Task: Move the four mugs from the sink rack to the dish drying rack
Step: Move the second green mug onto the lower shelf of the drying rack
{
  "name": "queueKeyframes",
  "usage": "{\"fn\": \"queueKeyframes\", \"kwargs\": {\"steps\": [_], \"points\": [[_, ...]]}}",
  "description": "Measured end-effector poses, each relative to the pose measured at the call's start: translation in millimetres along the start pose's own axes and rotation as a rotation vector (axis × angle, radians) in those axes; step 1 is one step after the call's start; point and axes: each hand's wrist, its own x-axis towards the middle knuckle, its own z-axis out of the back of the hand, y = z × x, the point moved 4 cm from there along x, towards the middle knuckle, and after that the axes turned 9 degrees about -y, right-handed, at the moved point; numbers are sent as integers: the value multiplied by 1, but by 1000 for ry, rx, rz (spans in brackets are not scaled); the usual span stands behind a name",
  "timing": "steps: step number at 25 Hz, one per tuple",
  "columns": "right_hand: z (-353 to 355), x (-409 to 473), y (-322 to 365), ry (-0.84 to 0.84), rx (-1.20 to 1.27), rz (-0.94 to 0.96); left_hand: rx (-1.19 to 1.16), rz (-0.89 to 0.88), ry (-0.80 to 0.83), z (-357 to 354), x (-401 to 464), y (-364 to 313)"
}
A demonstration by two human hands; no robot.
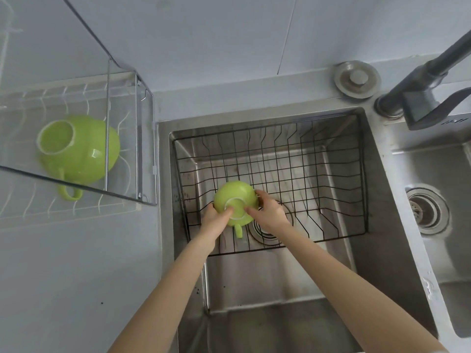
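A green mug (235,197) sits upside down in the black wire sink rack (331,174), at its front left, handle pointing toward me. My left hand (215,220) grips its left side with fingers on the base. My right hand (267,212) holds its right side. Another green mug (84,151) lies bottom-up on the dish drying rack (142,138) at the left, handle toward me. No other mug shows in the sink rack.
The steel sink (369,250) holds the wire rack; a second basin with a drain (428,210) lies to the right. A dark faucet (420,85) stands at the back right, a metal sink plug (356,79) beside it. Grey counter (76,263) surrounds the drying rack.
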Motion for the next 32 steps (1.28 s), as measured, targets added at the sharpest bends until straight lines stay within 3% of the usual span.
{"fn": "queueKeyframes", "kwargs": {"steps": [9, 15, 27, 32], "points": [[8, -7, 5, -26, -3, 8, -35, 17, 40, 1, -5, -3], [31, -29, 9, -78, 85, 12, -44, -68, 57, 13, -27, -17], [62, -122, 32, -109, 242, 129, 96, -532, 234, 80, -126, -17], [55, -157, 36, -90, 312, 178, 147, -686, 209, 100, -146, -5]]}}
